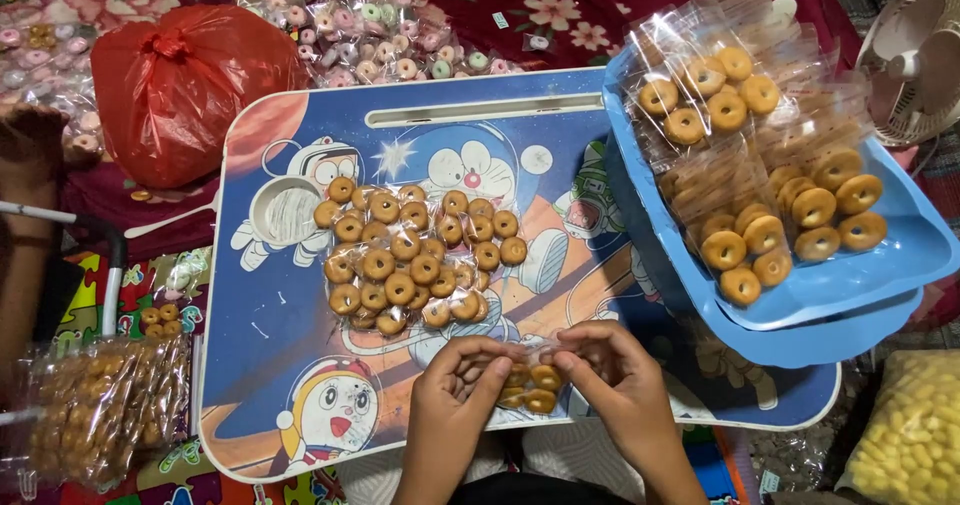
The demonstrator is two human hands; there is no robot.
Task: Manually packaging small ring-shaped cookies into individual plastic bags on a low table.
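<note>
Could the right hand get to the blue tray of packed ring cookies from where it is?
Probably yes: the right hand is busy with a small packet, but the blue tray sits just beyond it with nothing between.

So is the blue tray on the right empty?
No, the blue tray holds several clear packets of ring cookies, stacked across it.

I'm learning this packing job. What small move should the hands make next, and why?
Probably pinch the packet mouth shut: both the left hand and right hand hold it with ring biscuits already inside, like the finished packets piled on the tray table.
</note>
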